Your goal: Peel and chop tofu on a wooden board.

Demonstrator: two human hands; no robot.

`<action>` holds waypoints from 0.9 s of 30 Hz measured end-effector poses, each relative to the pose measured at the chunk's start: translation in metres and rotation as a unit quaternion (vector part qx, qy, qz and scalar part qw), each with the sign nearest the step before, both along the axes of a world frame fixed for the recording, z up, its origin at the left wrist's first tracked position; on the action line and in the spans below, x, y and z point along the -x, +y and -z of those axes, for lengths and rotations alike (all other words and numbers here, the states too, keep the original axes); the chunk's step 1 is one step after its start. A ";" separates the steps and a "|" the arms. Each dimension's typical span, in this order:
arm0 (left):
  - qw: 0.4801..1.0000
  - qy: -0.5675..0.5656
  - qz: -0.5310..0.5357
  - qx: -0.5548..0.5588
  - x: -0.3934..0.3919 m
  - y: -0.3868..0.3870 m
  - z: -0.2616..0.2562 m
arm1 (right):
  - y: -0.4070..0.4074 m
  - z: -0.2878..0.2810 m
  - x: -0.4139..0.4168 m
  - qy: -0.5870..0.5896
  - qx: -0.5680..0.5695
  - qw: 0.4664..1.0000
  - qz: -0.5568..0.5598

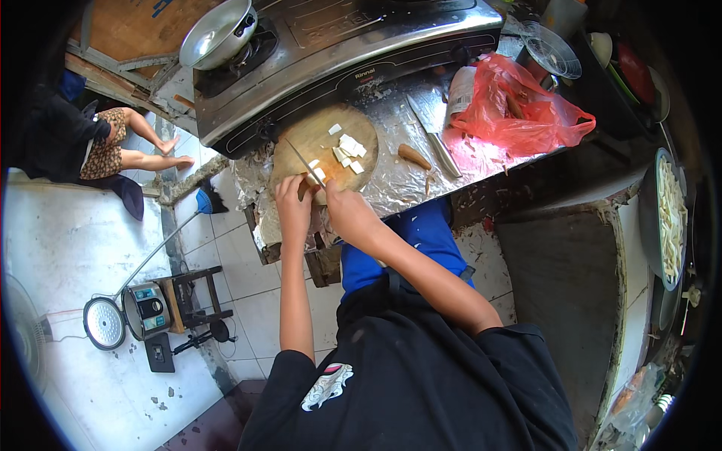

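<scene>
My right hand (352,217) grips a kitchen knife (302,158), its blade slanting over a round wooden chopping board (293,141). Under the blade is a white piece of peeled root vegetable (315,176), steadied by the fingertips of my left hand (293,200). Part of this piece is hidden by the fingers and blade. Several cut white chunks (351,146) lie on the board's right half. To the right of the board, a brown unpeeled root piece (413,156) rests on the foil-covered counter (397,191).
A second knife (434,138) lies beside a red plastic bag (519,110). Behind the board stands a Rinnai gas stove (350,62) carrying a metal pan (217,36). Far right is a bowl of pale strips (671,220). A person (113,135) sits at left, near a broom (206,202) and a rice cooker (146,309).
</scene>
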State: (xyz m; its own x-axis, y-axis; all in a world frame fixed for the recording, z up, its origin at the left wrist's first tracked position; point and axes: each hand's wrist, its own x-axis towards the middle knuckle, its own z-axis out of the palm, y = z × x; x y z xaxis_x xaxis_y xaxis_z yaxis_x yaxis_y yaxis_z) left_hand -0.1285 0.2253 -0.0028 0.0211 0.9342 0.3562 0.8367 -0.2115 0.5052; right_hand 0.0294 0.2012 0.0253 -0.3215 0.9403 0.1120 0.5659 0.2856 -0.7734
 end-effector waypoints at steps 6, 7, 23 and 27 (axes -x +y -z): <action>0.999 -0.010 -0.015 -0.039 0.002 -0.001 0.009 | -0.004 -0.003 0.003 -0.011 0.004 1.000 0.006; 0.999 -0.011 -0.020 -0.037 0.004 0.000 0.011 | -0.005 -0.005 0.005 -0.011 0.006 1.000 0.005; 0.996 -0.061 -0.017 -0.063 0.003 0.008 0.013 | 0.014 -0.005 0.029 -0.160 0.073 0.984 -0.020; 0.995 -0.060 -0.028 -0.071 0.014 0.011 0.017 | 0.027 0.004 0.043 -0.164 0.071 0.984 -0.023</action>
State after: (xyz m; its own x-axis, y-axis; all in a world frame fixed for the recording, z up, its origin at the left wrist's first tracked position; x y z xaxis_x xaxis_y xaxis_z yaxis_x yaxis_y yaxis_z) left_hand -0.1430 0.2364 -0.0198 -0.0808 0.8725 0.4818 0.7844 -0.2426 0.5708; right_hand -0.0140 0.2279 0.0208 -0.3613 0.9224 -0.1363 0.7811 0.2196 -0.5845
